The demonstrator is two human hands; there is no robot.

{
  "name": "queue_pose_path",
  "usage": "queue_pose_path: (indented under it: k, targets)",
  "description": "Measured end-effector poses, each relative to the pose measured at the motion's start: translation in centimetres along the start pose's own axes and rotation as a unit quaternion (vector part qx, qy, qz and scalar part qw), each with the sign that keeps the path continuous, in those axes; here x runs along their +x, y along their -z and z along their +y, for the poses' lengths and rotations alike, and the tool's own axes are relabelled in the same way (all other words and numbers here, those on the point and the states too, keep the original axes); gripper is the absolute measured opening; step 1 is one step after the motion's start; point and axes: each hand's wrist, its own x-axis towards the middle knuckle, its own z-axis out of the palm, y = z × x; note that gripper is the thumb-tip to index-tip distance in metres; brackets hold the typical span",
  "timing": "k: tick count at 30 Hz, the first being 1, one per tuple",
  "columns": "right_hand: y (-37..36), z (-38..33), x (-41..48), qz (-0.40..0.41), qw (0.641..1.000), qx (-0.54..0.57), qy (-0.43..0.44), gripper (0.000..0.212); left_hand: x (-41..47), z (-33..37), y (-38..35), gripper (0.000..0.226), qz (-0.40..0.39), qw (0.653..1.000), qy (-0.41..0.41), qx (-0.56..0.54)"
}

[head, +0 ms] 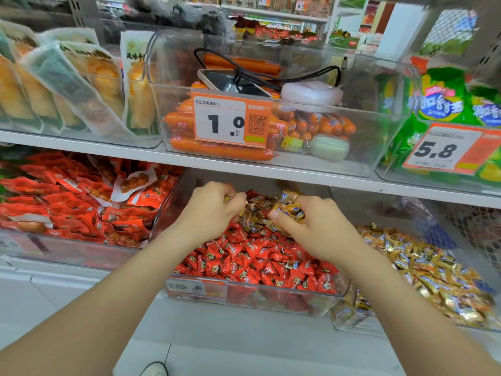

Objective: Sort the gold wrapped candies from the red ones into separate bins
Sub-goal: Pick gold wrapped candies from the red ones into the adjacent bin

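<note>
**Bright, even store light; soft edges**

Light is bright and flat, with only a dim band of shadow under the shelf (244, 166). The red candies (257, 256) and price tag (230, 120) read sharp. The gold candies (433, 270) at right smear, as do the bags (54, 77) at left. The clear bin (379, 126) carries pale glare. Shelf lines bow toward the corners.

Forearms, left hand (208, 211) and right hand (314, 229) are all bare.

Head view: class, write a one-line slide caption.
Left hand and right hand grip gold foil-wrapped candies beside red wrapped candies in a clear plastic bin.
</note>
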Motion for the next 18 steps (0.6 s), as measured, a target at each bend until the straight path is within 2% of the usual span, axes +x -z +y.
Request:
queue_pose_path:
  k: [2,5,8,10,12,14,15,17,18]
  targets:
    - [0.8,-0.2,-1.1,0.003,1.0,0.016,-0.01,0.064,-0.5,1.0,-0.6,0.044,-0.006,0.999,0.032,-0.033]
    - [3.5,-0.1,-3.1,-0.078,0.984,0.135,-0.086,0.063,-2.0,2.9,-1.6,0.04,-0.063,0.99,0.061,-0.114]
    - [6.7,1.6,-5.4,-0.137,0.908,0.318,-0.238,0.044,-3.8,5.0,-2.6,0.037,-0.136,0.976,0.054,-0.158]
    - [8.2,3.5,-6.7,-0.098,0.885,0.351,-0.29,0.04,-4.7,6.4,-3.5,0.034,-0.174,0.968,0.044,-0.177]
    - [8.7,6.6,-7.7,-0.015,0.913,0.267,-0.309,0.042,-5.4,8.0,-4.7,0.031,-0.2,0.96,0.036,-0.193]
    - [8.4,10.4,-8.8,0.049,0.945,0.086,-0.312,0.045,-6.0,9.9,-6.4,0.025,-0.21,0.957,0.024,-0.2]
    - [8.0,12.4,-9.3,0.05,0.951,0.013,-0.306,0.037,-6.2,10.9,-7.3,0.022,-0.211,0.956,0.015,-0.202]
    - [7.7,14.7,-10.2,0.011,0.954,-0.034,-0.297,0.013,-6.5,12.9,-9.0,0.016,-0.206,0.958,-0.013,-0.199]
    - [7.7,15.5,-10.4,-0.012,0.956,-0.032,-0.292,0.025,-6.5,13.9,-9.9,0.015,-0.2,0.962,-0.039,-0.181]
